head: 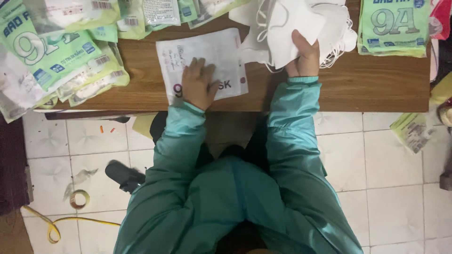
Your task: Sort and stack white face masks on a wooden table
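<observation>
Left hand (198,83) pressed flat, fingers (193,66) spread, on a white flat packet (207,51) lying on the wooden worktop (367,84) near its front edge. Packet angled slightly, its near-left corner covered by the palm, printed marks showing at either side of the hand.

Right hand (303,56) raised a little farther back and to the right, fingers closed around a bunch of white face masks (301,21), thumb on the near side; exact grip of the hidden fingers cannot be told. Masks stacked loosely, ear loops (339,56) dangling off the right side, the bunch touching the far-right corner of the packet.

Both arms in teal jacket sleeves (287,127), cuffs at the worktop's near edge.

Farther out: a heap of green-and-white packets (52,56) fanned over the worktop's left end, some overhanging the edge; more of the same along the far edge; a neat green stack (393,28) at the far right.

Below the worktop, white tiled floor (395,188). On it, left: a roll of tape (79,198), a yellow strap (56,226), a dark slipper (123,175). On the right, a lone green packet (412,131) lying on the tiles.
</observation>
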